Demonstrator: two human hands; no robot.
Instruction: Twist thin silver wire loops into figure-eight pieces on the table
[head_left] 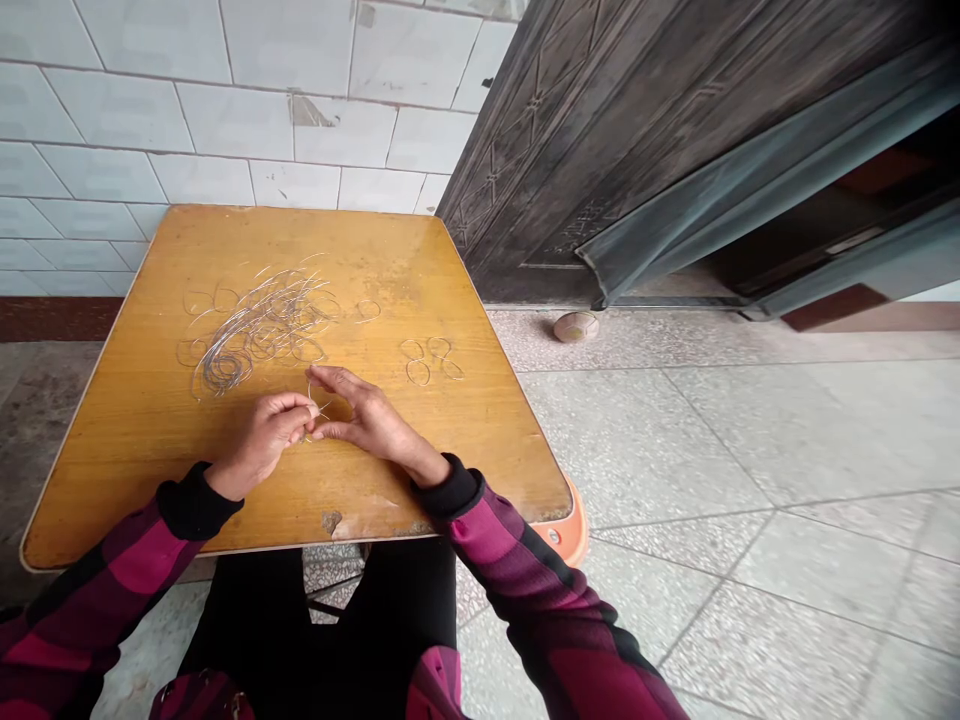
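My left hand (274, 430) is closed in a pinch on a thin metal wire (310, 390) above the near half of the wooden table (450, 470). My right hand (371, 415) is beside it, thumb and fingers spread apart around the curved wire. Its fingertips are close to the wire's upper end, and the thumb is near my left fingertips. Beyond my hands lies a tangled pile of thin wires (259, 325), some straight and some bent into loops. Several small wire loops (418, 373) lie apart from the pile, to the right.
White wall tiles (202, 125) rise behind the table. On the right are a dark carved wooden door (555, 150) and a grey-green curtain (697, 220). A rounded stone (576, 326) lies on the floor near the doorway. An orange stool edge (574, 530) shows under the table's near right corner.
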